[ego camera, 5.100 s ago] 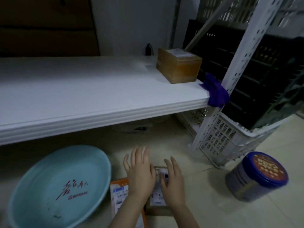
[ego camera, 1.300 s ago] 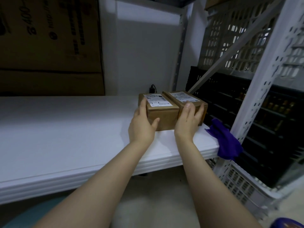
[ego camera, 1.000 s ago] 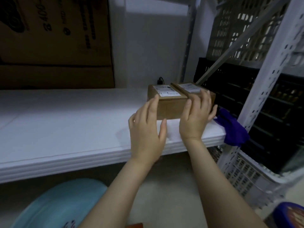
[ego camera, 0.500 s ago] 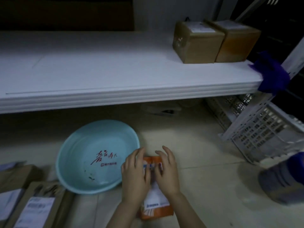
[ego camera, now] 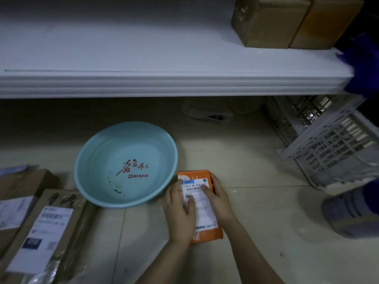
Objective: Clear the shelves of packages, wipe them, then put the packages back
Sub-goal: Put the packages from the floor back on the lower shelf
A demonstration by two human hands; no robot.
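An orange package [ego camera: 195, 175] with a white shipping label lies on the floor tiles beside the basin. My left hand [ego camera: 180, 214] grips its left edge, thumb across the label. My right hand [ego camera: 220, 201] grips its right edge, a fingertip on the barcode. Two brown boxes [ego camera: 264, 23] [ego camera: 324, 23] stand side by side at the right end of the white shelf [ego camera: 164, 58]. A purple cloth [ego camera: 363, 64] hangs at the shelf's right corner.
A light blue basin [ego camera: 125, 165] sits on the floor left of the orange package. Flat brown parcels [ego camera: 47, 232] [ego camera: 18, 193] lie at the far left. A white slotted crate [ego camera: 332, 144] and a blue-lidded can [ego camera: 352, 212] stand at the right.
My hands left the second brown box on the shelf beside the first. They dropped to the floor and closed on the orange package.
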